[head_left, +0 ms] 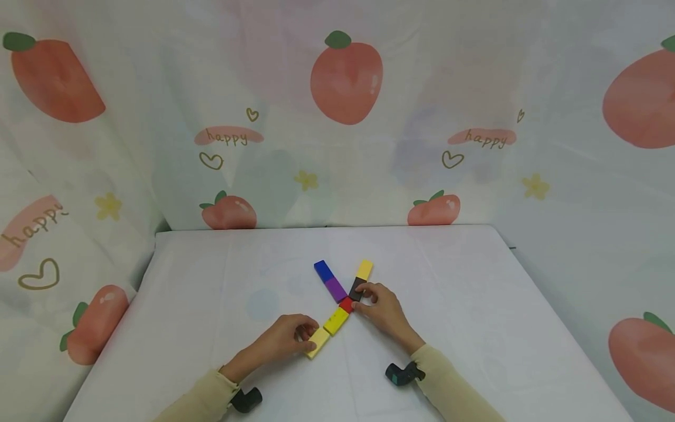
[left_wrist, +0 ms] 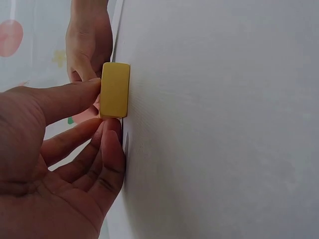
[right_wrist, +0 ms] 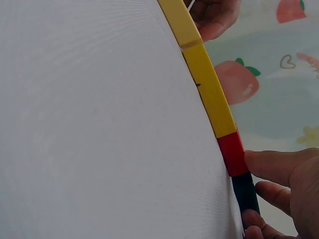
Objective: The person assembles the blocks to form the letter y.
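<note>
Several colored blocks lie on the white table in a Y shape. My left hand (head_left: 295, 335) pinches the pale yellow block (head_left: 318, 343) at the near end between thumb and fingers; its end face fills the grip in the left wrist view. Beyond it lie a brighter yellow block (head_left: 336, 321) and a short red block (head_left: 345, 304) at the fork. My right hand (head_left: 383, 308) has its thumb against the red block's side and its fingers curled at the dark block (head_left: 357, 289). A yellow block (head_left: 365, 269) continues that branch. Purple (head_left: 336, 289) and blue (head_left: 323, 270) blocks form the other.
The white-covered table (head_left: 448, 281) has its back edge against a hanging cloth (head_left: 327, 170) printed with fruit, which also runs along both sides. Dark wrist cameras (head_left: 403, 374) hang from both sleeves, low over the near part of the table.
</note>
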`<action>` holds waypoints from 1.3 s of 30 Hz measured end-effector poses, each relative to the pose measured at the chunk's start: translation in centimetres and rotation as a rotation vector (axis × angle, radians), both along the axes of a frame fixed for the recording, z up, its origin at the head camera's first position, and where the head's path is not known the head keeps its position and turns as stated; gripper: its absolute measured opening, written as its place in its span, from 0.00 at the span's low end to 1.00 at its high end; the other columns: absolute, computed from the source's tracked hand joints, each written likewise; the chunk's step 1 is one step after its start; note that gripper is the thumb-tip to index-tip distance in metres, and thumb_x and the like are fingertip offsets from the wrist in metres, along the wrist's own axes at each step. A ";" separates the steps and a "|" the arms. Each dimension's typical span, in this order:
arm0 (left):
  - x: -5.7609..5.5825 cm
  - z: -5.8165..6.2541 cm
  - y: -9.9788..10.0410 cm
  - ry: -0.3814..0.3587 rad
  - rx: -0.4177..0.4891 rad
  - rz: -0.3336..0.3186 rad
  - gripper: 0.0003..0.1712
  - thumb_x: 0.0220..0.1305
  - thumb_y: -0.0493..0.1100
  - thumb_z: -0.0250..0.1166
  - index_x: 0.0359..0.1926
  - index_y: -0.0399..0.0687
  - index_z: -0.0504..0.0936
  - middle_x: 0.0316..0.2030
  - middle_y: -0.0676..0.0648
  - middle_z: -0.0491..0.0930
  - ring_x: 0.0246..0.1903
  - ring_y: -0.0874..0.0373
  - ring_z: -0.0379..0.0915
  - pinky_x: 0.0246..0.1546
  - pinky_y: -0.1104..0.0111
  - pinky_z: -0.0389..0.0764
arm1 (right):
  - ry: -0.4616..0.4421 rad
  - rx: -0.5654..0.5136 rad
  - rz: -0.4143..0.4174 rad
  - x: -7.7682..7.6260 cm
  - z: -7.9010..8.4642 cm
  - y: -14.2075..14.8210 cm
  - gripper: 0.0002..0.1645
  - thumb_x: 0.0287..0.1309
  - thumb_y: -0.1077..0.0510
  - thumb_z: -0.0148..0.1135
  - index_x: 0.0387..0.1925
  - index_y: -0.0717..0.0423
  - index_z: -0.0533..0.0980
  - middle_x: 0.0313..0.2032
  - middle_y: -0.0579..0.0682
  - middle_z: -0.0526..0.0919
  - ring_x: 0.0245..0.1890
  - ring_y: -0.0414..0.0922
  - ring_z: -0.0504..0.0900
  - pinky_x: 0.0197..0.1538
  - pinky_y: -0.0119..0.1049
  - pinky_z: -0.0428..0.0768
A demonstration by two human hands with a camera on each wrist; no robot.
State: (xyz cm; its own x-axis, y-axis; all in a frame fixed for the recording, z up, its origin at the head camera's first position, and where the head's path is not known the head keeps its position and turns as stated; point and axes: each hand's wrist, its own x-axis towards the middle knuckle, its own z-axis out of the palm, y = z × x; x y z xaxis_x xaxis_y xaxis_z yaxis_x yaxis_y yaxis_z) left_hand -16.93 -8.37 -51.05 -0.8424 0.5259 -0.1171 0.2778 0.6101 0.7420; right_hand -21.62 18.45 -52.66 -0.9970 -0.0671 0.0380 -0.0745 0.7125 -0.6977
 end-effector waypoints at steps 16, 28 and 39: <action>0.2 -0.4 0.4 0.033 -0.003 -0.016 0.20 0.58 0.42 0.71 0.52 0.43 0.81 0.36 0.56 0.79 0.32 0.69 0.71 0.33 0.76 0.76 | -0.005 0.004 -0.006 0.2 0.0 -0.2 0.17 0.52 0.51 0.73 0.45 0.43 0.81 0.38 0.46 0.79 0.37 0.44 0.71 0.39 0.34 0.67; 0.3 -0.2 0.8 0.042 -0.037 -0.002 0.22 0.61 0.44 0.69 0.56 0.45 0.81 0.35 0.57 0.79 0.32 0.68 0.70 0.33 0.76 0.76 | 0.001 0.006 -0.001 0.2 -0.1 -0.1 0.17 0.52 0.50 0.73 0.45 0.43 0.81 0.37 0.46 0.79 0.37 0.44 0.71 0.39 0.34 0.67; 0.5 -0.1 0.9 0.045 -0.043 0.006 0.19 0.62 0.44 0.68 0.54 0.46 0.81 0.35 0.57 0.79 0.32 0.67 0.70 0.33 0.76 0.75 | -0.012 -0.003 0.000 0.3 -0.1 -0.1 0.17 0.53 0.51 0.72 0.45 0.43 0.80 0.37 0.46 0.78 0.37 0.43 0.71 0.39 0.34 0.67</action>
State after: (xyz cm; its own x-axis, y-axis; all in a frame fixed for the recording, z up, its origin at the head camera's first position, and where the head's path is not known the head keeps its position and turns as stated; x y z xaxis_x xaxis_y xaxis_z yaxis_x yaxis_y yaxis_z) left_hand -16.44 -7.50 -51.14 -0.8503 0.5165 -0.1009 0.3071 0.6426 0.7020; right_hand -21.36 18.31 -52.72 -0.9974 -0.0667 0.0266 -0.0661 0.7106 -0.7005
